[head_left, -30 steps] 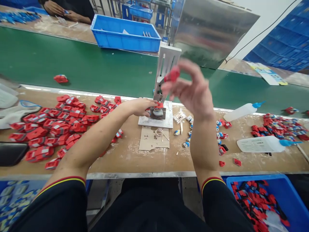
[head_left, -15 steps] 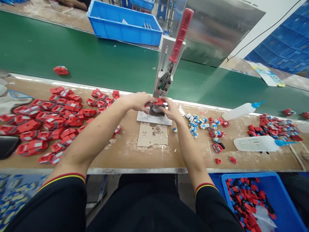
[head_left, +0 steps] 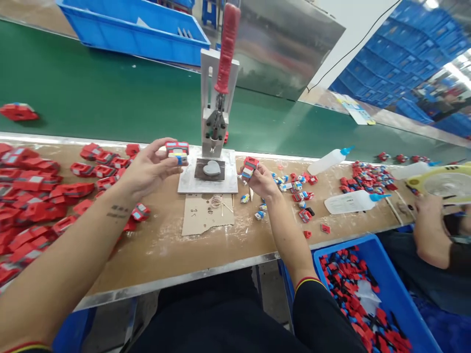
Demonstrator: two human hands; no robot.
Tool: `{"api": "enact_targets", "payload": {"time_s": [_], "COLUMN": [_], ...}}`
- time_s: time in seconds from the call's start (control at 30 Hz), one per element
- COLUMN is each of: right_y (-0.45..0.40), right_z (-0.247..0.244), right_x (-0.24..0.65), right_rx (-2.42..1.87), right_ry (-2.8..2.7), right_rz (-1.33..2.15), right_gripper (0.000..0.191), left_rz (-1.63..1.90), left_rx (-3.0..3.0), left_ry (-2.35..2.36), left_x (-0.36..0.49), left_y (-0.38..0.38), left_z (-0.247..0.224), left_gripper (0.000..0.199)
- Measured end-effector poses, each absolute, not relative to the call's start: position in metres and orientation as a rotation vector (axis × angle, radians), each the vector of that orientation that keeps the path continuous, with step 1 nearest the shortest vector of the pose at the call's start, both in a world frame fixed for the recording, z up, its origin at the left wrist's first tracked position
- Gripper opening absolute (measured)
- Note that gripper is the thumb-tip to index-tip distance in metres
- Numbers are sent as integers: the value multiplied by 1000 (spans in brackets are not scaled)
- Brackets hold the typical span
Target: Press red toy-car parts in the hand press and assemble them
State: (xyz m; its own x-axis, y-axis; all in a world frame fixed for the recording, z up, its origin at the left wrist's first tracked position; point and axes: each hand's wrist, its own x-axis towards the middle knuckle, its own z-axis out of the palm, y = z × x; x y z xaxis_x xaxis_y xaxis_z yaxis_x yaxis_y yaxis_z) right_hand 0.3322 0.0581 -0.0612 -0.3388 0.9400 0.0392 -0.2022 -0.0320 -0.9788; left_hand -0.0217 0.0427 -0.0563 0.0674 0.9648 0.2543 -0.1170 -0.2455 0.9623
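Observation:
My left hand [head_left: 152, 169] is closed round a red toy car [head_left: 177, 147] with a blue, white and yellow part at its lower side, held up left of the press. On the right, my right hand [head_left: 263, 180] grips a red and grey toy car part [head_left: 250, 165] between thumb and fingers. Between them stands a metal hand press with a red handle [head_left: 226, 54], which neither hand touches. Beneath its plunger, a grey heart-shaped pad [head_left: 211, 168] lies bare on a dark block. Small blue, white and yellow pieces [head_left: 260, 214] lie near my right wrist.
Many red car shells [head_left: 35, 181] are heaped on the left. White glue bottles [head_left: 351, 202] lie at the right, before a blue bin [head_left: 375, 242] of red and black parts. Torn cardboard [head_left: 198, 220] is below the press. A co-worker's arm [head_left: 430, 230] is at far right.
Both hands have left the press base and moved apart, each now with a toy car piece. The heart-shaped pad is uncovered. The view has swung to the right, bringing a co-worker into sight.

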Motion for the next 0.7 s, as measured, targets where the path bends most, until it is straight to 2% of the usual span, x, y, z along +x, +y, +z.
{"api": "enact_targets", "payload": {"time_s": [0.27,0.47,0.57,0.7], "right_y": [55,58,83,148], "right_z": [-60,-59,-55,-52], "right_x": [334,333,334,322], "right_rx": [-800,-755,-854,-1285], "right_ry": [-1274,-1103,-1177,-1619], "right_rz": [1602,1682,1518,945], "right_gripper": [78,91,78,56], "left_rz": [1354,1343,1355,1372], "left_rx": [1004,639,604,613], "left_ry": [809,869,912,933], "left_x": [2,23,23,17], "left_y": [15,-3,-3,-2], "left_z": [-45,-14,-12,-21], "left_gripper": [44,53,56,59]}}
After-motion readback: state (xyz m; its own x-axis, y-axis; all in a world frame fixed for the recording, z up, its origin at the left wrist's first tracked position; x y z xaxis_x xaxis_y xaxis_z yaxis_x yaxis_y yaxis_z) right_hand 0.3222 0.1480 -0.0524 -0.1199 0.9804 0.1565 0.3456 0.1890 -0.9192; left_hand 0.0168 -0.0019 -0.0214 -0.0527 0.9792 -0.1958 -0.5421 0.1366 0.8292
